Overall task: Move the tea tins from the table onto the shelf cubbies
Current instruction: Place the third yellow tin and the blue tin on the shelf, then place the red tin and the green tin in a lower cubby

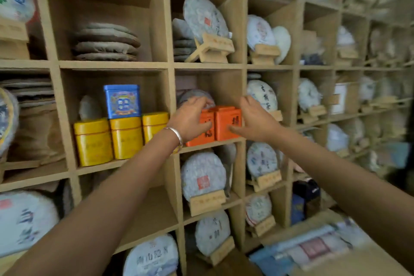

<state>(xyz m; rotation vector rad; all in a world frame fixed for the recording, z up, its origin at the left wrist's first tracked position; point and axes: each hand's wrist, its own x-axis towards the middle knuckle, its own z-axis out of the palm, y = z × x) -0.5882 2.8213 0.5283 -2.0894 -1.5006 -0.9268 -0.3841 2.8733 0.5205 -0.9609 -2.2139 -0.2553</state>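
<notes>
Fingers (202, 129) of my left hand (190, 121) curl around the left orange tin (205, 134); my right hand (253, 119) spreads against the right orange tin (226, 124), both on the cubby ledge (233, 140). Rigid, smooth metal, probably light and slippery; I'd grip the flat side walls. Square, lidded, dark characters in front.

Right orange tin (228, 123): one dark Chinese character on its front face, too blurred to read. Left orange tin (202, 129): dark characters, partly covered by the left hand (190, 119), unreadable. Blue tin (122, 101): ornate emblem with no legible wording. Yellow tins (93, 142): faint, illegible markings. Wrapped tea cake (262, 95) right of the orange tins: a column of brush calligraphy, first character apparently 古. Lower tea cake (202, 176): red square seal, unreadable.
</notes>
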